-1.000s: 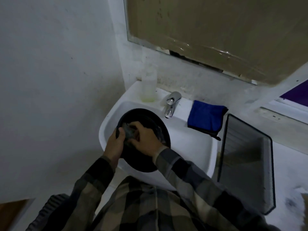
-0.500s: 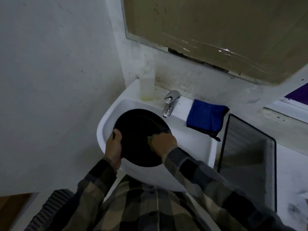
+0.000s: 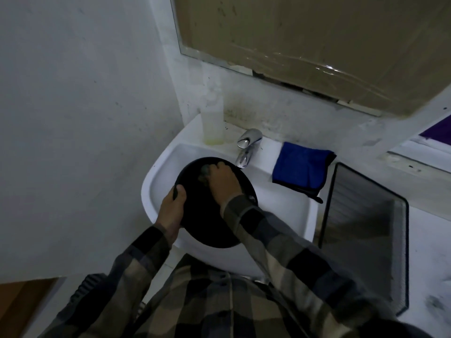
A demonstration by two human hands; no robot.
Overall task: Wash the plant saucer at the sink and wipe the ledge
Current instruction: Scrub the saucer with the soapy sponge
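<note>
A round black plant saucer (image 3: pixel 207 215) sits tilted in the white sink (image 3: pixel 280 203). My left hand (image 3: pixel 172 211) grips its left rim, thumb on the inner face. My right hand (image 3: pixel 223 182) holds a dark green sponge (image 3: pixel 204 174) against the saucer's far inner part, near the chrome tap (image 3: pixel 246 150). The sponge is mostly hidden under my fingers. A folded blue cloth (image 3: pixel 301 168) lies on the sink's right rim.
A pale plastic bottle (image 3: pixel 212 123) stands at the sink's back left corner. A dark mesh bin (image 3: pixel 363 230) stands right of the sink. A covered mirror (image 3: pixel 317 45) hangs above. A white wall closes in on the left.
My right hand with the sponge moved from the saucer's left to its right side, then up to its far part near the tap. The left hand kept its grip on the rim.
</note>
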